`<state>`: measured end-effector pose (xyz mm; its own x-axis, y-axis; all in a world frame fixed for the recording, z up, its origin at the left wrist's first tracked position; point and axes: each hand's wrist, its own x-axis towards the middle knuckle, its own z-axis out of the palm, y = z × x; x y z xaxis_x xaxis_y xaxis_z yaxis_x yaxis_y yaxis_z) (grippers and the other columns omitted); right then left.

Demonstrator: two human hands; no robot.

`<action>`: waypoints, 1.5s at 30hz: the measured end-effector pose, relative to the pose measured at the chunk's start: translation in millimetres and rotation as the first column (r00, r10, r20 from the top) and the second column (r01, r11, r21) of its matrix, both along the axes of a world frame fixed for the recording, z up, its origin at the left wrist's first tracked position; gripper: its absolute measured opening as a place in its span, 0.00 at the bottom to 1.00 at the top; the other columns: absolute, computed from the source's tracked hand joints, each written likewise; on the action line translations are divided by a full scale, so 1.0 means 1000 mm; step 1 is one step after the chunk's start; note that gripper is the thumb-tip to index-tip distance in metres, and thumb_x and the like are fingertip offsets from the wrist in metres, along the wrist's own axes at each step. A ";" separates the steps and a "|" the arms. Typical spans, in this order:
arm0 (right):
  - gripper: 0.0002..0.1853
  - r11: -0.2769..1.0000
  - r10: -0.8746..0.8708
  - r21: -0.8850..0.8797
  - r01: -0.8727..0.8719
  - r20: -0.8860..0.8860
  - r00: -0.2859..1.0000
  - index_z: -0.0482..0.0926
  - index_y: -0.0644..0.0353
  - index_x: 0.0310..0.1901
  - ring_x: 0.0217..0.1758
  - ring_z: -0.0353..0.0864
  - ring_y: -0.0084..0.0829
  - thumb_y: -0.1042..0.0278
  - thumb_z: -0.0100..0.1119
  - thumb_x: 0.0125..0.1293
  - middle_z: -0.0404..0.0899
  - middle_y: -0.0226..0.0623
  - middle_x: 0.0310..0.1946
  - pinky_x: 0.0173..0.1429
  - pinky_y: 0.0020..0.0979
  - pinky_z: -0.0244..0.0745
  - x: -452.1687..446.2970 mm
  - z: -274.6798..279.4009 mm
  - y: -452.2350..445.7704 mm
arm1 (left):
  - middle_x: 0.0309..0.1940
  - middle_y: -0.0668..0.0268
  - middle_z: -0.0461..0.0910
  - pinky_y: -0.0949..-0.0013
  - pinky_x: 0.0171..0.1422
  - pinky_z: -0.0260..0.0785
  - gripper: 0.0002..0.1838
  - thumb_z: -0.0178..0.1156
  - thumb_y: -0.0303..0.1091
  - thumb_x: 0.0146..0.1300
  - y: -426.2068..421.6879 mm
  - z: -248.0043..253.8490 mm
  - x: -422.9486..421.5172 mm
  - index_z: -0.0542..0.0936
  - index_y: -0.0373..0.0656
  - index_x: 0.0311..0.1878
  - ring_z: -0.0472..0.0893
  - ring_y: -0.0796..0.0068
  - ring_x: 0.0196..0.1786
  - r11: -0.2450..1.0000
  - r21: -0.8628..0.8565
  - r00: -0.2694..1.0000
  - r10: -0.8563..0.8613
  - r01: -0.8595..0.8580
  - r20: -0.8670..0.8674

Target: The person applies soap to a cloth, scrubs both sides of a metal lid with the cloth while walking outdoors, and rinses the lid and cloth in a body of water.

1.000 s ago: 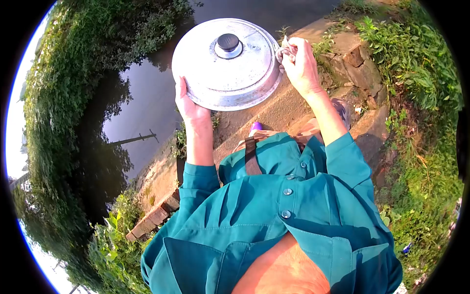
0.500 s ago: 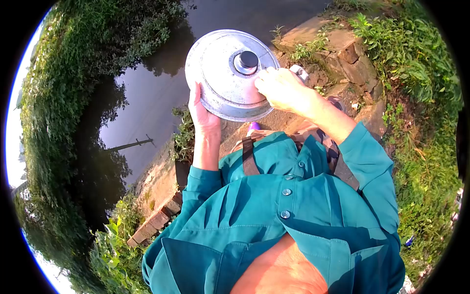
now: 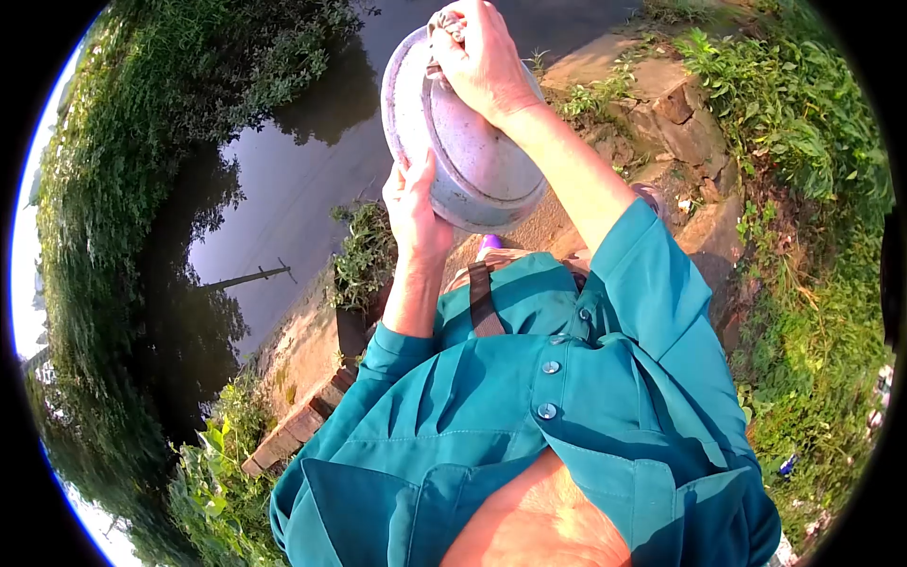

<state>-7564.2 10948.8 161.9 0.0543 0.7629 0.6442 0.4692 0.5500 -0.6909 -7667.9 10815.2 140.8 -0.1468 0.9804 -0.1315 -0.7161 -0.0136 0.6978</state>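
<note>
Nearest: teal buttoned shirt [image 3: 453, 397], sleeves pushed back from both wrists. Beyond it, left hand [image 3: 418, 215] grips the lower left rim of a round, silver-grey metal lid [image 3: 487, 156], fingers closed on the edge. Lid is held tilted in the air, in front of the torso. Right hand [image 3: 487, 71], farther out, has its fingers pinching a crumpled greyish cloth [image 3: 444, 38] against the lid's upper part. Below: purple shoe tip [image 3: 490, 242]. Farther off: dark, still water [image 3: 293, 194].
</note>
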 end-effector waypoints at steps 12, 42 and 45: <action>0.13 0.654 -0.373 -0.339 -0.676 -0.922 0.102 0.73 0.61 0.38 0.28 0.81 0.32 0.64 0.39 0.71 0.80 0.37 0.27 0.37 0.37 0.81 0.211 -0.129 0.041 | 0.55 0.55 0.71 0.56 0.64 0.62 0.27 0.54 0.38 0.63 0.009 -0.048 -0.104 0.62 0.35 0.62 0.71 0.61 0.59 0.948 -0.099 0.949 0.290 -0.303 -0.122; 0.26 0.659 -0.666 -0.551 -0.512 -0.743 -0.058 0.74 0.52 0.31 0.11 0.56 0.24 0.36 0.39 0.65 0.64 0.28 0.13 0.12 0.25 0.51 0.419 -0.272 -0.030 | 0.63 0.54 0.65 0.49 0.68 0.56 0.29 0.46 0.47 0.66 0.125 -0.180 -0.139 0.63 0.37 0.63 0.65 0.55 0.64 0.509 -0.551 0.744 0.346 -0.661 -0.572; 0.17 0.550 -0.806 -0.721 -0.422 -0.590 -0.042 0.72 0.51 0.28 0.12 0.60 0.23 0.47 0.46 0.64 0.63 0.24 0.14 0.13 0.25 0.57 0.414 -0.299 -0.022 | 0.62 0.55 0.67 0.51 0.68 0.57 0.28 0.47 0.47 0.66 0.153 -0.217 -0.158 0.65 0.37 0.62 0.67 0.56 0.63 0.518 -0.567 0.759 0.313 -0.640 -0.570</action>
<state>-7150.6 10927.2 -137.1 0.2595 0.5164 -0.8161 -0.8773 -0.2272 -0.4228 -7826.0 10968.7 -76.1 -0.7543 0.3577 -0.5505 -0.4526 0.3240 0.8308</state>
